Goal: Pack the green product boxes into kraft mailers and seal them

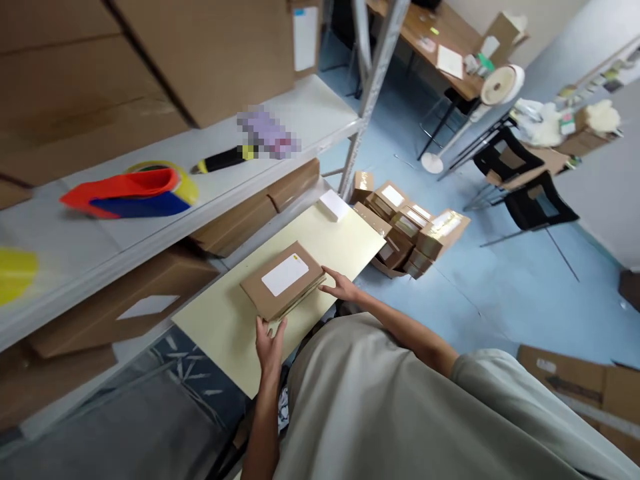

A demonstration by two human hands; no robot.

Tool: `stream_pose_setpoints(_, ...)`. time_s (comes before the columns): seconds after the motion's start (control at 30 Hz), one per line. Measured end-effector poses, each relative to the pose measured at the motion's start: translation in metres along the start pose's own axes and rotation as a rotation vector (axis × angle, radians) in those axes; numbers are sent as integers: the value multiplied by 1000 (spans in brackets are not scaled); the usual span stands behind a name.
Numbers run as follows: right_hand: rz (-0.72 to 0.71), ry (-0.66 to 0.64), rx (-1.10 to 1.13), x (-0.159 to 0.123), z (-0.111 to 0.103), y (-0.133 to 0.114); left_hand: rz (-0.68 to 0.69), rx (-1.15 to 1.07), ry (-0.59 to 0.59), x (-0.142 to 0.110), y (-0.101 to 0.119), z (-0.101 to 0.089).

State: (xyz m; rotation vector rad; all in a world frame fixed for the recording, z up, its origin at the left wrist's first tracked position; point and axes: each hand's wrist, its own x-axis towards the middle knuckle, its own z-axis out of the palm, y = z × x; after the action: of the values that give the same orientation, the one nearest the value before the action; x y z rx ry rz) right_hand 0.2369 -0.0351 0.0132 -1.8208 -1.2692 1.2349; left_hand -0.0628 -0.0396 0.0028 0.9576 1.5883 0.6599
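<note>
A flat brown cardboard box (260, 287) with a white label (285, 275) on top lies on the pale yellow tabletop (215, 333). At its near left corner, my left hand (270, 343) has thumb and fingers on either side of the cardboard. The opposite end, on the right, is held by my right hand (343, 287), its fingertips against the corner and side. Between them the two hands grip the box, which rests flat. Some fingertips are hidden by its edges. A small white stack (334, 205) stands at the table's far end.
A metal shelf (330, 107) on the left carries large cartons (225, 60), tape rolls with an orange and blue piece (135, 193), and a black-and-yellow cutter (223, 160). Labelled boxes (443, 230) are piled on the floor beyond the table. Black chairs (540, 207) stand farther right.
</note>
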Motion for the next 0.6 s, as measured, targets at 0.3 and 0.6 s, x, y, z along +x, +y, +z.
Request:
stream_pose_setpoints(0.3, 201, 643, 352, -124, -99, 2, 121, 12, -404, -14, 95, 80)
stream_pose_setpoints(0.6, 368, 1067, 570, -175, -190, 72, 145, 144, -795, -38, 147, 250)
